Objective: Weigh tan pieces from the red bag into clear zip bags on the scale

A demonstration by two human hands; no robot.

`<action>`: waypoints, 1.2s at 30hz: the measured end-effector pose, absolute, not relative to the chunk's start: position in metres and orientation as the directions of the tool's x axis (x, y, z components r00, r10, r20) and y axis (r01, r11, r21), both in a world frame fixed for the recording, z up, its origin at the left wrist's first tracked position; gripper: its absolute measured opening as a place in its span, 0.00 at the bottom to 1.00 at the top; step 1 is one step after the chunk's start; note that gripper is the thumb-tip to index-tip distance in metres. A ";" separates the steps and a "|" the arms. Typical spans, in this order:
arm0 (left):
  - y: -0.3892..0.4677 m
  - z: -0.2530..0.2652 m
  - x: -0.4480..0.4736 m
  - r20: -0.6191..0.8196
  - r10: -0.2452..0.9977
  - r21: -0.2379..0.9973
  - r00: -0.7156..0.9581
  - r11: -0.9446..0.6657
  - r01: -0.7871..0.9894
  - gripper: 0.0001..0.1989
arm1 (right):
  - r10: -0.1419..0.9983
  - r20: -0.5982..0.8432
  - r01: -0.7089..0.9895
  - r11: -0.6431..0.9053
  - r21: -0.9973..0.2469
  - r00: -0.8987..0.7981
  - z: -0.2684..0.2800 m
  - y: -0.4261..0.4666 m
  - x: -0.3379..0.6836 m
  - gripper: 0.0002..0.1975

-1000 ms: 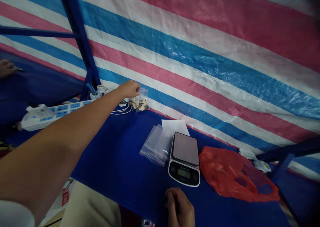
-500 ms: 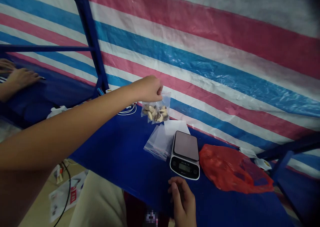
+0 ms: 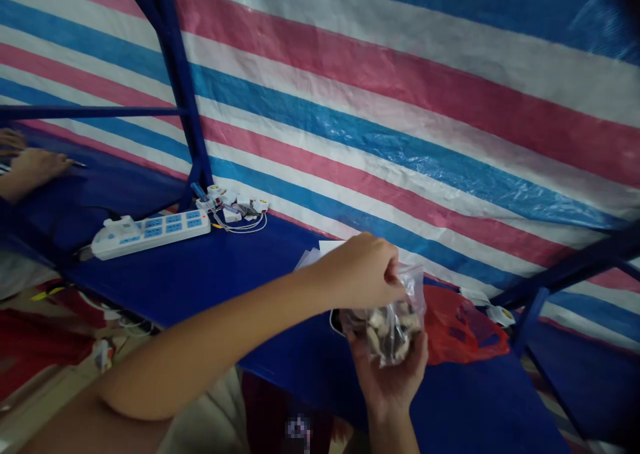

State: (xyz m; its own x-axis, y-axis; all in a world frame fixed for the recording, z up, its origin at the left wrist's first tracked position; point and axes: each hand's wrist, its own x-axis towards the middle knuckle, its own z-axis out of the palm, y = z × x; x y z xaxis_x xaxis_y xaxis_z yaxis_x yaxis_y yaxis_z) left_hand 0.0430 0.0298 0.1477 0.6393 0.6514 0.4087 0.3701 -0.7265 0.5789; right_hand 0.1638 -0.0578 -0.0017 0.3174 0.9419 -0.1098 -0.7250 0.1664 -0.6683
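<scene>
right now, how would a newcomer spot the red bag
Find the striped sheet, then the blue table in front of it. Just right of the right hand, the crumpled red bag lies on the table. Its red colour sets it apart from the clear bag at that hand.

Wall: one hanging plastic sheet (image 3: 310, 101), striped red, white and blue, creased, spanning nine to three o'clock. Framework: blue upright (image 3: 176, 61) between ten and eleven; blue crossbar (image 3: 90, 113) at ten; blue brace (image 3: 531, 317) at four. Table: blue top (image 3: 235, 261), eight to five. Floor (image 3: 45, 401): pale, at eight. Light: dim, glossy highlights at two.
</scene>
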 end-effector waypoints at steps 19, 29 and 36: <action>-0.016 0.071 0.075 0.381 0.729 0.654 0.569 -0.647 0.392 0.01 | 0.788 0.054 -0.185 0.210 -0.960 0.614 -0.084 -0.109 0.217 0.28; -0.018 0.072 0.076 0.418 0.719 0.657 0.555 -0.661 0.362 0.01 | 0.831 -0.015 -0.298 0.182 -0.937 0.557 -0.074 -0.101 0.226 0.18; -0.020 0.072 0.076 0.407 0.713 0.661 0.571 -0.661 0.355 0.07 | 0.827 -0.063 -0.325 0.148 -0.934 0.559 -0.078 -0.099 0.225 0.18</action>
